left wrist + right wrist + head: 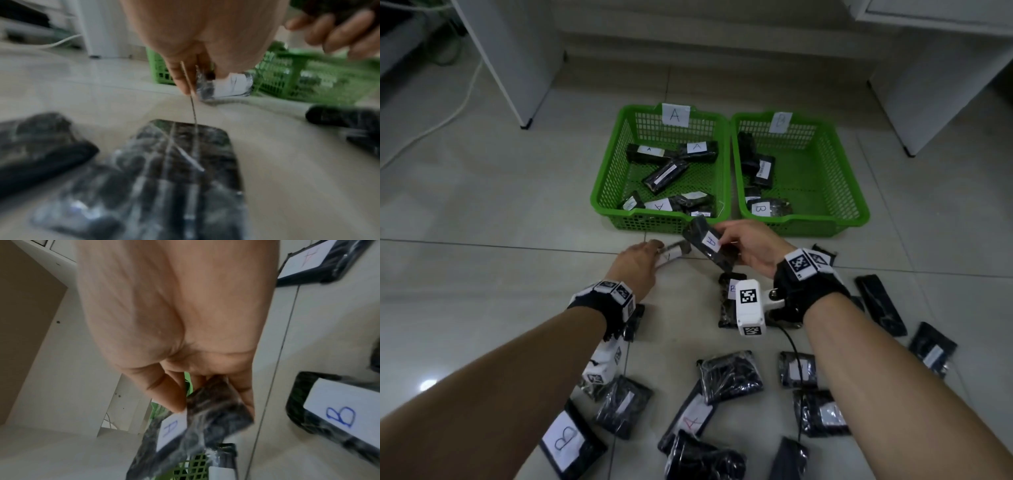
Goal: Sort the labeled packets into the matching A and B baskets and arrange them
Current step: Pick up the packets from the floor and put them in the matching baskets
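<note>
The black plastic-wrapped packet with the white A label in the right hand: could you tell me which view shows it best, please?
The head view: the black plastic-wrapped packet shows whole, label readable, in the right hand. The right wrist view shows it close but blurred, the hand hiding part. The left wrist view catches only a dark corner.

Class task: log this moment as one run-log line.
right hand: holds A packet | left hand: holds packet | A basket: ahead

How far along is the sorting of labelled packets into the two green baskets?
Partly done: several black plastic packets lie in green mesh basket A and a few in green mesh basket B. In hand: the right hand holds an A-labelled packet; the left hand grips another packet. Left: many packets on the tiled floor.
</note>
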Demonstrator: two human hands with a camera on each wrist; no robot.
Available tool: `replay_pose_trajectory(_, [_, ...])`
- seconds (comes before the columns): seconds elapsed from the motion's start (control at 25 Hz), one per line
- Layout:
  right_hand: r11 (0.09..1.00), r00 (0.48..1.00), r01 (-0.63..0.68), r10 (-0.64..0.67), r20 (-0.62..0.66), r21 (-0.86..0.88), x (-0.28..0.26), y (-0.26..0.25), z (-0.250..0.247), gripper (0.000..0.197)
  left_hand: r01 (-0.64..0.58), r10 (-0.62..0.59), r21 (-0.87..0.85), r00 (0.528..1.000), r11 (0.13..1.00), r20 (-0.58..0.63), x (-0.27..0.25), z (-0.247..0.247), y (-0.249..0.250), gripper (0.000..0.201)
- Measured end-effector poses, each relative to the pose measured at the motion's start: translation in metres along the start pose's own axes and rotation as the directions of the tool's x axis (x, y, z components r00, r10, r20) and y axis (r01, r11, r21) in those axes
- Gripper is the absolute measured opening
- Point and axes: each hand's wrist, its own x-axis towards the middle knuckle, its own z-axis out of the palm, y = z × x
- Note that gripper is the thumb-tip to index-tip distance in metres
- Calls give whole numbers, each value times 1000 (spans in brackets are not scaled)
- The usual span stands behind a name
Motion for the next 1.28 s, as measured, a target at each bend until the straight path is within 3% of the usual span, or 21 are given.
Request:
replay_pose_trajectory(0.12, [998,998,62,-62,0,0,5,-7,-2,29,115,-239,-469,947,876,-215,-7,-4,-1,25])
replay_pose_trajectory(0.2, [993,993,114,-113,22,-26,12,-11,-3,22,156,-379,-714,911,683,-164,-11,-12,1,27])
replay_pose_trajectory(0.28, [984,988,155,-155,7,-87,20,-18,1,32,158,-442,-866,894,474,-78,-18,-21,9,29])
replay_pose_trajectory(0.36, [959,984,157,-174,-50,-237,27,-28,9,48,147,-501,-920,863,363,-60,-25,-32,11,29])
replay_pose_trajectory(0.4, [927,975,151,-198,-105,-344,32,-33,15,51,136,-525,-925,847,354,-76,-27,-38,9,28])
replay_pose_trajectory(0.48, [779,916,187,-358,-181,-598,46,-37,25,47,96,-525,-907,838,411,-149,-22,-55,3,22])
replay_pose_trajectory(0.6, [459,808,119,-561,-183,-880,73,-40,39,45,141,-420,-687,870,713,-258,10,-83,-12,25])
replay_pose_trajectory(0.68, [338,791,43,-587,-175,-940,91,-36,44,42,142,-319,-497,901,856,-293,33,-99,-16,37])
replay_pose_trajectory(0.76, [259,806,-17,-568,-167,-966,104,-31,45,26,99,-239,-389,913,916,-330,52,-107,-20,43])
replay_pose_trajectory(0.92, [189,829,-63,-537,-157,-980,106,-27,43,23,107,-172,-237,947,965,-270,83,-101,-16,30])
replay_pose_trajectory(1.04, [205,768,49,-634,-95,-978,92,-23,41,20,223,-217,45,971,974,-100,98,-84,-6,35])
replay_pose_trajectory(1.16, [196,709,163,-705,-24,-967,74,-11,37,20,276,-330,296,932,914,149,95,-65,4,55])
replay_pose_trajectory(1.28, [177,680,275,-730,61,-945,60,4,37,17,273,-324,304,937,913,134,80,-58,10,62])
